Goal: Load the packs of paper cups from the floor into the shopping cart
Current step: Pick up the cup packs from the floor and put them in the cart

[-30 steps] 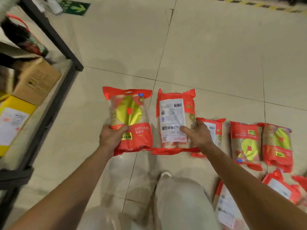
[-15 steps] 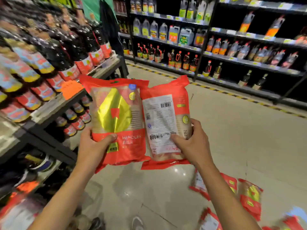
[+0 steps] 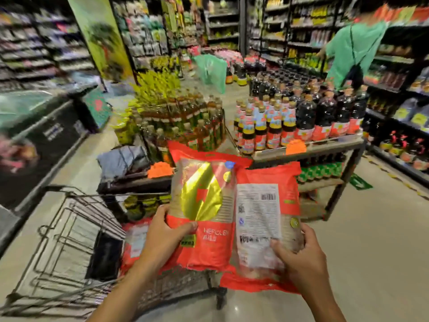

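Packs of paper cups, two of them, sit side by side at the lower centre of the frame, edges touching. The left hand (image 3: 162, 238) grips the gold-leaf pack (image 3: 204, 212) at its lower left edge, thumb across the front. The right hand (image 3: 299, 259) curls around the lower right of the label-side pack (image 3: 262, 219), which shows its barcode. Both packs are held above the near end of the wire shopping cart (image 3: 69, 228) at lower left, which is blurred. A third red pack (image 3: 135, 238) shows inside it, just left of the left wrist. Behind stand the display tables of bottles (image 3: 290, 119); a person in a green shirt (image 3: 352, 49) is at upper right.
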Tool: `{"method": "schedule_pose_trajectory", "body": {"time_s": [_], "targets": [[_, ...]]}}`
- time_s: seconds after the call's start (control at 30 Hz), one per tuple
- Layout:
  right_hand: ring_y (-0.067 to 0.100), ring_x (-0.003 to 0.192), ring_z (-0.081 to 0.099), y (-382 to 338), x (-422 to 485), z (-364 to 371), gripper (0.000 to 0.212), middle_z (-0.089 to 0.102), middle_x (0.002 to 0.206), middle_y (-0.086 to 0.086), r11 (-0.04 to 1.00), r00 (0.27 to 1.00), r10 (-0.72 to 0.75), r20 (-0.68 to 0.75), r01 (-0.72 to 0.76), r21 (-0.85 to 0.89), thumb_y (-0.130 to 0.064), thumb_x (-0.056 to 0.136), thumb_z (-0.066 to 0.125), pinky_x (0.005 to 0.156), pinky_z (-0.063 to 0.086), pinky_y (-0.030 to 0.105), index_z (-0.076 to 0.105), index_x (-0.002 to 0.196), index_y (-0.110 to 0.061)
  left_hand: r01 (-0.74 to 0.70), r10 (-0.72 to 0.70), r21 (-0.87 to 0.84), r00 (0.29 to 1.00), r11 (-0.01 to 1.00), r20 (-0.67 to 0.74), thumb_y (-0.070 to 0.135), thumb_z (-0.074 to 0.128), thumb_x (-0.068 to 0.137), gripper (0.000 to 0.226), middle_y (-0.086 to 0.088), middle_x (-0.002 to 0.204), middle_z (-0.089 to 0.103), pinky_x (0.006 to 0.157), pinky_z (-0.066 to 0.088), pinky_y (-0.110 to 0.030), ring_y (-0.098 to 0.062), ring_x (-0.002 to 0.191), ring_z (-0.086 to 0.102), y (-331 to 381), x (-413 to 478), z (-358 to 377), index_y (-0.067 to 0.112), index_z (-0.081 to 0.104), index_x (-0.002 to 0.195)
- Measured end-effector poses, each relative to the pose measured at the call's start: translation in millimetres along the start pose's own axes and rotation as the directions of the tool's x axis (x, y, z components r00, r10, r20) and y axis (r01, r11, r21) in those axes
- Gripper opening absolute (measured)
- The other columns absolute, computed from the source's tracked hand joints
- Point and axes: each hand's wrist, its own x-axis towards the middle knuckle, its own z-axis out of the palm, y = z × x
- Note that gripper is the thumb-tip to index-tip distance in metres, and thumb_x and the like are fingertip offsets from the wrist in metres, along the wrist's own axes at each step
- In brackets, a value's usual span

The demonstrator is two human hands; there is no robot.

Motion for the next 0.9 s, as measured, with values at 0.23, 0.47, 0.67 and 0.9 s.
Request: {"method": "schedule_pose_trajectory", "body": {"time_s": [0.23,0.47,0.67,0.9], "targets": [[0.0,0.082,0.069,-47.0,0.3,149.6,0.05,0.071,0.095,-0.017,0.999,0.982,-0.044,0.183,0.049,-0.022,-0.016,0.07,0.088,0.082,0.054,0.035,0.056,0.1,-0.04,0.126,-0.138,-0.111,0.985,0.986,-0.106,0.058,0.087,0.045,0.085,0.001,0.112,0.071,0.084,0.061,-0.054,-0.025,0.095,0.074,-79.3,41.8,-128.6,0.039,0.054,0.12],[-0.015,0.072,0.062,-71.7,9.5,321.7,0.049,0.067,0.09,-0.017,0.989,0.935,-0.073,0.347,0.111,-0.094,-0.01,0.073,0.084,0.06,0.046,0.012,0.057,0.11,-0.026,0.23,-0.257,-0.181,0.956,0.956,-0.141,0.049,0.094,0.048,0.094,-0.002,0.113,0.07,0.078,0.063,-0.048,-0.024,0.092,0.075,-163.2,116.4,-245.8,0.026,0.051,0.128],[-0.003,0.071,0.06,-46.4,37.5,431.2,0.045,0.066,0.088,-0.012,0.975,0.872,0.077,0.484,0.035,-0.22,-0.022,0.077,0.083,0.056,0.046,0.01,0.053,0.111,-0.024,0.438,-0.459,-0.169,0.881,0.883,-0.118,0.055,0.088,0.044,0.085,-0.004,0.108,0.074,0.078,0.062,-0.049,-0.025,0.089,0.076,-241.3,188.3,-285.3,0.025,0.058,0.118],[-0.005,0.069,0.065,42.3,113.4,524.1,0.056,0.067,0.094,-0.011,0.939,0.828,0.268,0.493,-0.109,-0.327,-0.024,0.08,0.081,0.055,0.047,0.014,0.053,0.128,-0.017,0.65,-0.663,-0.132,0.737,0.748,-0.132,0.05,0.086,0.041,0.086,-0.006,0.1,0.075,0.073,0.061,-0.042,-0.025,0.083,0.075,-339.5,283.2,-246.1,0.016,0.062,0.116]]}}
